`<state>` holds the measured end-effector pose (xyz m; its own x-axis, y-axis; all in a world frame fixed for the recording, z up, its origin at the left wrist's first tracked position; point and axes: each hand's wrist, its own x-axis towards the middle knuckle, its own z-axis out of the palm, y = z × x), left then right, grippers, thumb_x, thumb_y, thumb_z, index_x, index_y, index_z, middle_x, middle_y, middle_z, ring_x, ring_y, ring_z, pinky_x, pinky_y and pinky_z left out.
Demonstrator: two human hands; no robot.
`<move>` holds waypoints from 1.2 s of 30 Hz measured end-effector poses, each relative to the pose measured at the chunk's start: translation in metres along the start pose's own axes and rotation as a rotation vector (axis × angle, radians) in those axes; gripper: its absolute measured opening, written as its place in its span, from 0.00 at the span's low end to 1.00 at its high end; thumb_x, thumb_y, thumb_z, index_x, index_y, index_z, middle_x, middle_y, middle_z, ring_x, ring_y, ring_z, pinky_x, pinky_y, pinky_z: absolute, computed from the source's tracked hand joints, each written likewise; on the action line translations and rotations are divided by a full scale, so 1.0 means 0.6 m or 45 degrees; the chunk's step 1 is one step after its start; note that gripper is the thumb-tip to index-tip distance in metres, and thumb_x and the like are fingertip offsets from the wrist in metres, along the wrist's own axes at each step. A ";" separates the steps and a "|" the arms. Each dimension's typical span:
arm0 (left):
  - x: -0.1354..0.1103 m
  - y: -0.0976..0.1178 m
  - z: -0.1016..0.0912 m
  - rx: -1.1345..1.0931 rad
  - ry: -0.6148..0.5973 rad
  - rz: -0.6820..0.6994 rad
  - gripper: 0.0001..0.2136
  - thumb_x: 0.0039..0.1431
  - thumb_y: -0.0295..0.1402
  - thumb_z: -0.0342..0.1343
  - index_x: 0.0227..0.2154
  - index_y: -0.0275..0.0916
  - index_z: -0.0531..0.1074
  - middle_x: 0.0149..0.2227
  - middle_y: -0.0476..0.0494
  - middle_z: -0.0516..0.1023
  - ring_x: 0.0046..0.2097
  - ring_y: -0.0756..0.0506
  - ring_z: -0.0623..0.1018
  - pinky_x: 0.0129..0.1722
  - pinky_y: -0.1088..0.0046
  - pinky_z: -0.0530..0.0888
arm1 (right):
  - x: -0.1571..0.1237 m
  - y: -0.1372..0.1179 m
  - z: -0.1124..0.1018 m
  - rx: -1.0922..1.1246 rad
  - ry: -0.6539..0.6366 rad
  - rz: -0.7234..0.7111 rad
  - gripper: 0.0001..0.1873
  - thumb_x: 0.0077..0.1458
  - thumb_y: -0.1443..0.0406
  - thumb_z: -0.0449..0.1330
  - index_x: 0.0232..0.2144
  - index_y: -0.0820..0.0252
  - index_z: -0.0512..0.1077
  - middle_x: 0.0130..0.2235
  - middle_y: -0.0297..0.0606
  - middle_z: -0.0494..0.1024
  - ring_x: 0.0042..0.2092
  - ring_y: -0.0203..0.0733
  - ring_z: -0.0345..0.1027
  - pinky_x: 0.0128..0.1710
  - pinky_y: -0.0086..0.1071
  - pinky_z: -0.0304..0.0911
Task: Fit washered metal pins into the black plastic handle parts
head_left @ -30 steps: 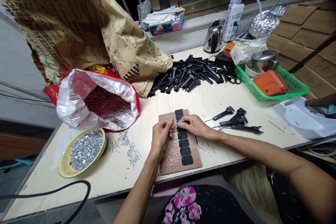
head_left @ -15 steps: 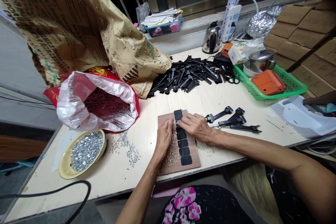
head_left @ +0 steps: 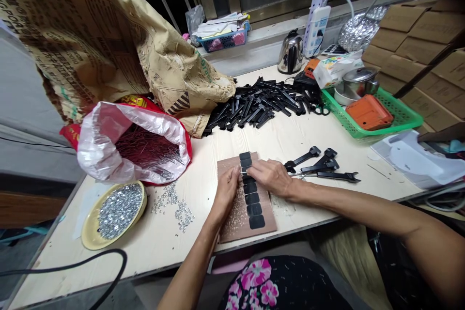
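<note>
My left hand is closed, thumb and fingers pinched together over the left part of a brown board. Opposite it, my right hand is closed too, its fingertips almost meeting the left ones. A thin metal rod spans the small gap between them; its ends are hidden in the fingers. Under the hands a column of black rounded pads runs down the board, and pale crumbs dot its left side. Just right of my right hand lie several black plastic handle-like pieces, some with a metal rod.
A yellow bowl holds small silvery metal parts, with more scattered beside it. Behind stand a white-lined red bag of thin metal rods and a heap of black plastic pieces. A green basket and a kettle are at right.
The view has shifted very slightly. Both hands keep their pinch at the same spot over the board, with only a tiny movement of the fingers.
</note>
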<state>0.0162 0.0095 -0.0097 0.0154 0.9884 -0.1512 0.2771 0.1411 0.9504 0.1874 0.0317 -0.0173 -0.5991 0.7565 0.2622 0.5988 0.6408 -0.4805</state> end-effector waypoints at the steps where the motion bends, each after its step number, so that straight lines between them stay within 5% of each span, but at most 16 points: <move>1: 0.000 -0.002 0.001 -0.099 -0.042 -0.126 0.20 0.54 0.52 0.50 0.19 0.40 0.61 0.16 0.56 0.53 0.19 0.52 0.52 0.19 0.75 0.51 | 0.000 0.000 -0.001 -0.168 0.048 -0.094 0.17 0.65 0.68 0.43 0.34 0.61 0.71 0.34 0.39 0.73 0.35 0.38 0.63 0.30 0.30 0.52; 3: 0.002 -0.005 0.002 -0.234 -0.080 -0.294 0.21 0.52 0.54 0.51 0.20 0.41 0.60 0.15 0.58 0.48 0.18 0.54 0.47 0.18 0.75 0.46 | 0.000 -0.002 -0.003 -0.385 0.089 -0.219 0.18 0.64 0.71 0.42 0.34 0.60 0.71 0.32 0.39 0.73 0.36 0.39 0.62 0.30 0.32 0.50; 6: 0.003 -0.005 0.002 -0.141 -0.012 -0.170 0.21 0.53 0.53 0.51 0.20 0.41 0.60 0.16 0.56 0.52 0.19 0.53 0.51 0.19 0.75 0.50 | 0.003 -0.007 -0.008 -0.418 0.089 -0.185 0.17 0.64 0.70 0.43 0.32 0.60 0.71 0.32 0.38 0.73 0.36 0.39 0.62 0.30 0.32 0.50; 11: 0.000 0.007 0.000 0.298 0.171 0.202 0.19 0.60 0.46 0.46 0.19 0.40 0.61 0.21 0.52 0.60 0.26 0.49 0.61 0.27 0.73 0.57 | 0.012 -0.006 -0.007 0.226 -0.019 0.187 0.14 0.64 0.60 0.48 0.33 0.60 0.70 0.33 0.34 0.73 0.32 0.34 0.64 0.28 0.28 0.51; 14: -0.002 0.015 -0.001 0.407 0.168 0.241 0.18 0.62 0.45 0.44 0.21 0.40 0.62 0.21 0.52 0.61 0.26 0.49 0.62 0.28 0.73 0.58 | 0.018 0.002 -0.003 0.648 -0.096 0.318 0.14 0.61 0.59 0.51 0.31 0.61 0.71 0.29 0.32 0.73 0.31 0.33 0.64 0.29 0.27 0.53; 17: -0.002 0.020 -0.003 0.421 0.134 0.213 0.18 0.63 0.44 0.41 0.22 0.39 0.62 0.22 0.52 0.62 0.27 0.49 0.64 0.28 0.74 0.59 | 0.020 0.004 -0.005 0.755 -0.031 0.373 0.11 0.58 0.59 0.54 0.34 0.60 0.72 0.31 0.33 0.74 0.32 0.34 0.65 0.30 0.27 0.55; 23: 0.001 0.022 -0.011 0.330 0.080 0.180 0.19 0.64 0.43 0.39 0.27 0.37 0.69 0.29 0.48 0.72 0.35 0.47 0.72 0.37 0.72 0.65 | 0.018 -0.004 -0.022 0.560 0.059 0.367 0.08 0.58 0.61 0.55 0.34 0.55 0.72 0.33 0.30 0.76 0.33 0.34 0.65 0.33 0.28 0.54; 29: 0.007 0.021 -0.019 0.383 -0.016 0.225 0.15 0.62 0.40 0.45 0.28 0.37 0.71 0.30 0.47 0.75 0.37 0.46 0.74 0.40 0.71 0.67 | 0.013 -0.005 -0.027 0.392 0.070 0.306 0.08 0.60 0.61 0.53 0.35 0.56 0.71 0.36 0.31 0.75 0.36 0.35 0.66 0.33 0.27 0.54; 36: 0.003 0.015 -0.013 0.411 -0.014 0.267 0.13 0.62 0.40 0.45 0.30 0.39 0.69 0.29 0.48 0.72 0.34 0.48 0.71 0.37 0.73 0.66 | 0.000 -0.015 -0.021 -0.121 0.160 0.115 0.09 0.62 0.64 0.51 0.40 0.58 0.69 0.40 0.37 0.72 0.38 0.36 0.66 0.32 0.27 0.55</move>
<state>0.0113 0.0133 0.0009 0.1139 0.9929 0.0328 0.5551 -0.0910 0.8268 0.1887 0.0278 -0.0025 -0.4729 0.8182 0.3269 0.6984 0.5743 -0.4271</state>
